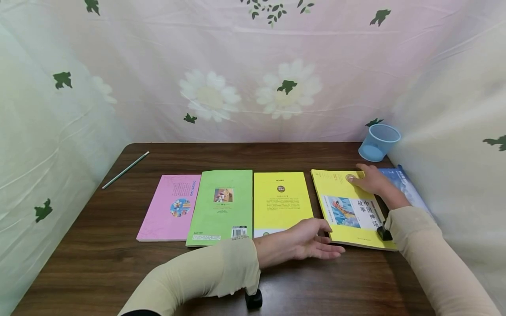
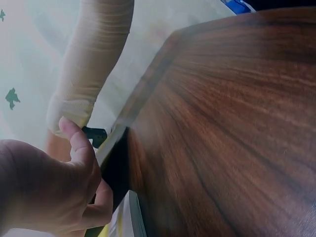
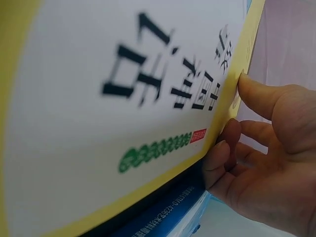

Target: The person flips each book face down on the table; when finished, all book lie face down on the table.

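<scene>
My right hand [image 1: 374, 181] grips the far right corner of a yellow book [image 1: 343, 188] with a picture and black Chinese title. In the right wrist view its thumb lies on the cover and the fingertips are at the edge. The left hand [image 1: 307, 241] is at the book's near left corner, palm turned up and fingers loosely extended. Whether that thumb touches the book I cannot tell. A blue book [image 1: 407, 186] lies to the right, partly hidden by the yellow book and the right arm.
Left of the held book, a second yellow book [image 1: 280, 193], a green book [image 1: 221, 219] and a pink book [image 1: 162, 219] lie in a row on the brown table [image 1: 79, 245]. A thin rod [image 1: 125, 170] lies far left. A blue cup [image 1: 373, 149] stands at the back right.
</scene>
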Demonstrator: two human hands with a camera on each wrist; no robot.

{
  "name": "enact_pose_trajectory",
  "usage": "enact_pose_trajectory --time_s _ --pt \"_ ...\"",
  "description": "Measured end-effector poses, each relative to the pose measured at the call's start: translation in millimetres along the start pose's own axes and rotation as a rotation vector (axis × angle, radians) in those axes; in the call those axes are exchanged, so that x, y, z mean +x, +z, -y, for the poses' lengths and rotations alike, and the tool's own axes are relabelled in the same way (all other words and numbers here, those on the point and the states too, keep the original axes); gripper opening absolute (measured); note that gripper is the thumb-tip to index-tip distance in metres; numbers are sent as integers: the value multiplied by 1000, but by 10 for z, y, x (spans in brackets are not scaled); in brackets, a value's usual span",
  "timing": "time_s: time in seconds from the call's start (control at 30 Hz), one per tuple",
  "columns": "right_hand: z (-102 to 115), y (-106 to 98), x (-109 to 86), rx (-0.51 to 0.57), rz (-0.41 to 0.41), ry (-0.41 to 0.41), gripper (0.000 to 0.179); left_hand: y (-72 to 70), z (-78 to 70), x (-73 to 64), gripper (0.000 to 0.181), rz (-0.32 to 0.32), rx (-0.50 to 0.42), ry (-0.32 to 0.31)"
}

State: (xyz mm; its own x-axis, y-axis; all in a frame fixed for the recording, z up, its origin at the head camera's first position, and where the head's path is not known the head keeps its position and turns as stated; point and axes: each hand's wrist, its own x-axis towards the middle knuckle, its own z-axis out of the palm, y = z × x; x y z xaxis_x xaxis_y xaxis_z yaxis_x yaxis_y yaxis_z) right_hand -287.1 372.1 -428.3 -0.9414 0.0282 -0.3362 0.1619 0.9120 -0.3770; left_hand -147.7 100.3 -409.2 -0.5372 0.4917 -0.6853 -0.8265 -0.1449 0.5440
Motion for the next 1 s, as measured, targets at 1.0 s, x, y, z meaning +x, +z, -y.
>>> enact_pose_trajectory --time_s 1.0 --pt "116 -29 -39 14 2 36 85 -52 33 179 29 -63 379 247"
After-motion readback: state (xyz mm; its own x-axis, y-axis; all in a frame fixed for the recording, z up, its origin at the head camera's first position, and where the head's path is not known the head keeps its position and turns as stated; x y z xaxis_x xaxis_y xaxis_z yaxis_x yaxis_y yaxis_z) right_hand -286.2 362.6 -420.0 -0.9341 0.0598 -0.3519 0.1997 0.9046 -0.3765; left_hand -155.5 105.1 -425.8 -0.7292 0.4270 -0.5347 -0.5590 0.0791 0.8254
